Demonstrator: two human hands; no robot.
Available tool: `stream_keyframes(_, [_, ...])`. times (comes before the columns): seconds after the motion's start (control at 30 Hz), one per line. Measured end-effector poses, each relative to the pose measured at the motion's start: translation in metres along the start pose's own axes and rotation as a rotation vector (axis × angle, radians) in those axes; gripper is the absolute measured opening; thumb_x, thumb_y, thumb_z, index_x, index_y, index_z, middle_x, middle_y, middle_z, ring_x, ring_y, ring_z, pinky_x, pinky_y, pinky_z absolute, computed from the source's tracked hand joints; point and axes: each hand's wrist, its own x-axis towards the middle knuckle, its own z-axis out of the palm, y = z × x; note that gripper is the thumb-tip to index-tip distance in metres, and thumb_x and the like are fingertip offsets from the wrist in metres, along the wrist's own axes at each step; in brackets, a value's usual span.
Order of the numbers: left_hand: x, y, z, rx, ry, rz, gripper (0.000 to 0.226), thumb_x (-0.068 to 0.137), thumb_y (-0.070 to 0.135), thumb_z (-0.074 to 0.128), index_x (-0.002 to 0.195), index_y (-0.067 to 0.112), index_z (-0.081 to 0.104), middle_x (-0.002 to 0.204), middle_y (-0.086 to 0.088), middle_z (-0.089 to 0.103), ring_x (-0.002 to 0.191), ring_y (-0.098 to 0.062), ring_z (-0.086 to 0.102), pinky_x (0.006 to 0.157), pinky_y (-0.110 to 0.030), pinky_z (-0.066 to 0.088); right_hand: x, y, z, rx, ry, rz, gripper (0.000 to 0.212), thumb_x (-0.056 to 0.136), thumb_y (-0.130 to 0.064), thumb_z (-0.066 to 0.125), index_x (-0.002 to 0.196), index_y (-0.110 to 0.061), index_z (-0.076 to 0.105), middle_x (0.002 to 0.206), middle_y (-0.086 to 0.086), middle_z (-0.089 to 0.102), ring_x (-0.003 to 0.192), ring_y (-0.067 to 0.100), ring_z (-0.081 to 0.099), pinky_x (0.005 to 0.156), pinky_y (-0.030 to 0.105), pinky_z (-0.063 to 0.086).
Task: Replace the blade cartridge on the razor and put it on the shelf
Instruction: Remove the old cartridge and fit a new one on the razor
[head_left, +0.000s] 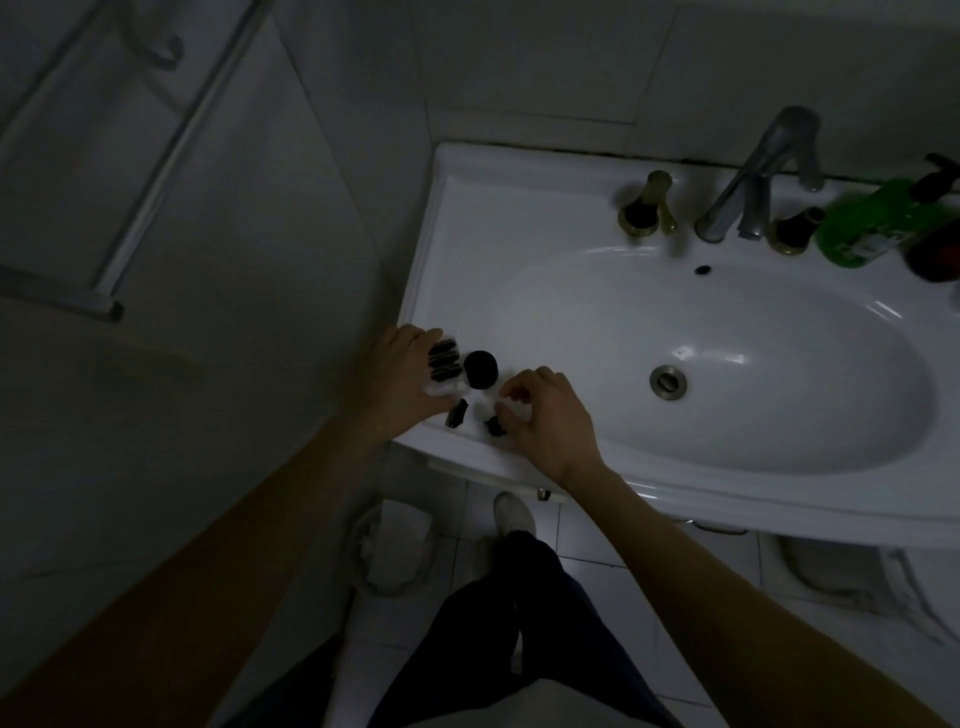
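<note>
Washbasin (519, 218), white and fixed against a tiled wall, carries all the work items on its flat front-left corner; a tap (748, 182) and a green bottle (872, 223) stand at the far rim. Lighting is poor, so small parts read only as dark shapes.

Left hand (400, 374) rests on the corner with fingers fairly spread, steadying a clear cartridge tray (444, 364) that holds dark blade cartridges. Whether the fingers grip the tray or only press on it cannot be told. A black round cap-like item (480, 368) stands just beside the tray, toward the bowl.

Right hand (545, 415) hovers at the front rim, fingers curled narrow in a pinch. A small dark piece (495, 427), possibly the razor head or a cartridge, lies at the fingertips (506, 402); contact cannot be confirmed. A second small dark piece (457, 414) lies between the two hands, near the left thumb and apart from the right fingers. The razor handle cannot be identified with certainty.

Hazards, as judged: the parts sit close to the front edge, so a slipped pinch could knock one to the floor or into the bowl toward the drain (667, 382). Low light raises the chance of touching a blade edge or seating a cartridge askew.
</note>
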Motion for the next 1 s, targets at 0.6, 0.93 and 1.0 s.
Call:
stream_keyframes(0.6, [-0.018, 0.017, 0.010, -0.019, 0.024, 0.191, 0.088, 0.074, 0.042, 0.080, 0.149, 0.021, 0.039, 0.150, -0.006, 0.045, 0.134, -0.028, 0.041, 0.106, -0.052, 0.040, 0.016, -0.028, -0.003, 0.205, -0.032, 0.075, 0.025, 0.098, -0.028, 0.054, 0.111, -0.013, 0.069, 0.103, 0.010, 0.069, 0.092, 0.023, 0.062, 0.080, 0.037, 0.050])
stream_keyframes(0.93, [-0.020, 0.030, -0.005, -0.017, 0.138, 0.101, 0.050, 0.076, 0.047, 0.076, 0.118, 0.021, 0.067, 0.101, 0.001, 0.065, 0.090, -0.021, 0.056, 0.073, -0.033, 0.040, 0.007, -0.032, -0.010, 0.144, 0.200, 0.049, 0.018, 0.089, -0.033, 0.067, 0.101, -0.020, 0.061, 0.100, -0.001, 0.055, 0.088, 0.012, 0.056, 0.064, 0.028, 0.049])
stream_keyframes(1.0, [-0.020, 0.035, -0.006, -0.008, 0.160, 0.076, 0.047, 0.076, 0.046, 0.076, 0.114, 0.020, 0.068, 0.099, 0.001, 0.064, 0.089, -0.021, 0.055, 0.072, -0.034, 0.041, 0.006, -0.036, -0.010, 0.068, 0.175, 0.004, 0.013, 0.089, -0.031, 0.067, 0.095, -0.020, 0.064, 0.096, -0.001, 0.053, 0.087, 0.013, 0.053, 0.062, 0.029, 0.047])
